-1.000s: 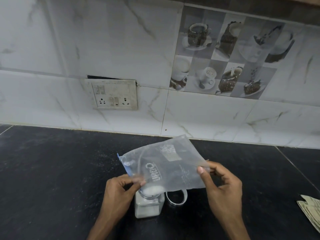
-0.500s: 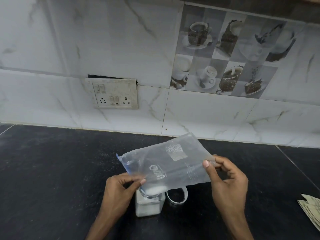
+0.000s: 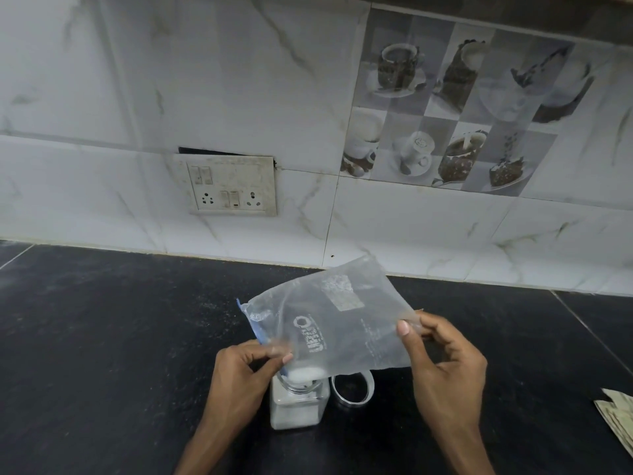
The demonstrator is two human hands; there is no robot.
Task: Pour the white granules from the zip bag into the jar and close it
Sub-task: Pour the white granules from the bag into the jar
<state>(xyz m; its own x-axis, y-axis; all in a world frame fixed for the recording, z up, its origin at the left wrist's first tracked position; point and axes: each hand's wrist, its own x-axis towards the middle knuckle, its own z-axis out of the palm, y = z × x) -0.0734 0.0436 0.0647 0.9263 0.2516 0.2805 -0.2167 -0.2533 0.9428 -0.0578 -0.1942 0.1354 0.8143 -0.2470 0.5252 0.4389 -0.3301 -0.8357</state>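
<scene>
A clear zip bag (image 3: 346, 323) with a blue zip edge is held tilted over a small square glass jar (image 3: 298, 407) on the black counter. My left hand (image 3: 239, 375) pinches the bag's lower open corner right above the jar mouth. My right hand (image 3: 445, 368) pinches the bag's raised right edge. A small heap of white granules (image 3: 306, 373) lies in the bag's low corner at the jar's mouth. The jar holds white granules in its lower part. Its round lid (image 3: 352, 389) lies on the counter just right of the jar.
The black counter (image 3: 102, 354) runs to a white tiled wall with a switch and socket plate (image 3: 231, 185). Folded paper (image 3: 620, 416) lies at the counter's right edge.
My right hand has lifted the bag's right edge a little higher, tilting the bag more steeply. The granules have gathered at the low corner over the jar.
</scene>
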